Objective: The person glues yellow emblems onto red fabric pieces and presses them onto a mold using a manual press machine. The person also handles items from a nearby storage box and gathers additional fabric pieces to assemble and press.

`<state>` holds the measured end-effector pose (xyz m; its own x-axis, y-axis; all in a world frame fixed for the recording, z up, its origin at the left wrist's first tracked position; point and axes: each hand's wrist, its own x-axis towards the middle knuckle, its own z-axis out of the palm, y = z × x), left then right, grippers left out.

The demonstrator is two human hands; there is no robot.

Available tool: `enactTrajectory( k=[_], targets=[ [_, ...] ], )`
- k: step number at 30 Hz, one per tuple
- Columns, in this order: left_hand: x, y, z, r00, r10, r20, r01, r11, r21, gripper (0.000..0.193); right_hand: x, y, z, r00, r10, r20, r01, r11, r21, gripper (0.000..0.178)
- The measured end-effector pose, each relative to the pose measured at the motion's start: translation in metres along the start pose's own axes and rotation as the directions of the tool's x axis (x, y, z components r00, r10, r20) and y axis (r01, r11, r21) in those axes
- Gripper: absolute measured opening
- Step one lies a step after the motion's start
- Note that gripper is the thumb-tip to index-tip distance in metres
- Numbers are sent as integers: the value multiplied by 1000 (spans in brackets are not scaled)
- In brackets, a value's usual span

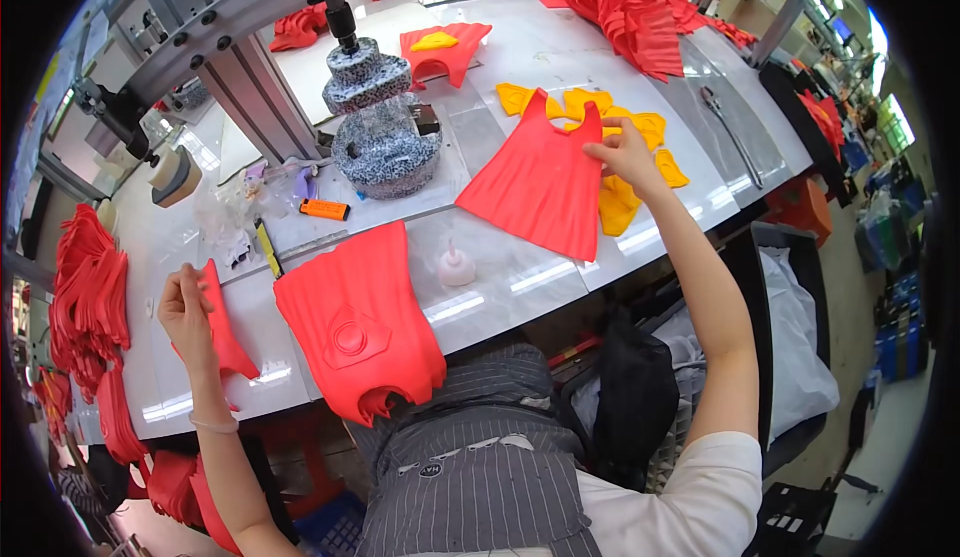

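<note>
My right hand (632,160) pinches the upper right edge of a red ribbed cape-shaped piece (540,182), which fans out at its lower end. Several yellow moulded pieces (618,207) lie behind and beside it. At the left of the table my left hand (188,319) has its fingers curled together, next to a red curved piece (228,332); whether they grip something is hidden. Between my hands, a larger red moulded piece (350,302) with a raised round emblem lies over the table's near edge. A small whitish nozzle bottle (456,268) stands to its right.
A speckled machine fixture (388,152) stands mid-table beside a metal post (235,67). Nearby are an orange item (325,209) and a yellow-black cutter (268,247). Red pieces are piled at the far right (625,17) and left (88,292). A metal tool (730,132) lies right.
</note>
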<state>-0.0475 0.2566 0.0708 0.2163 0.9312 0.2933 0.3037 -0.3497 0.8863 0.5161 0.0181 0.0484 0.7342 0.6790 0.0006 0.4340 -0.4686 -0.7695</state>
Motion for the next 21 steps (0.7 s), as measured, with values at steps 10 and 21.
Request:
enactTrajectory(
  k=[10,21],
  targets=[
    [-73,149,101,792,216,572,78,892,-445,43,-80,-118,-90,818,-536,-208,553,833,24,23],
    [-131,248,143,601,176,780,794,-25,-607,61,-197,-170,-103,285,-922,-262,914,179,364,20]
  ],
)
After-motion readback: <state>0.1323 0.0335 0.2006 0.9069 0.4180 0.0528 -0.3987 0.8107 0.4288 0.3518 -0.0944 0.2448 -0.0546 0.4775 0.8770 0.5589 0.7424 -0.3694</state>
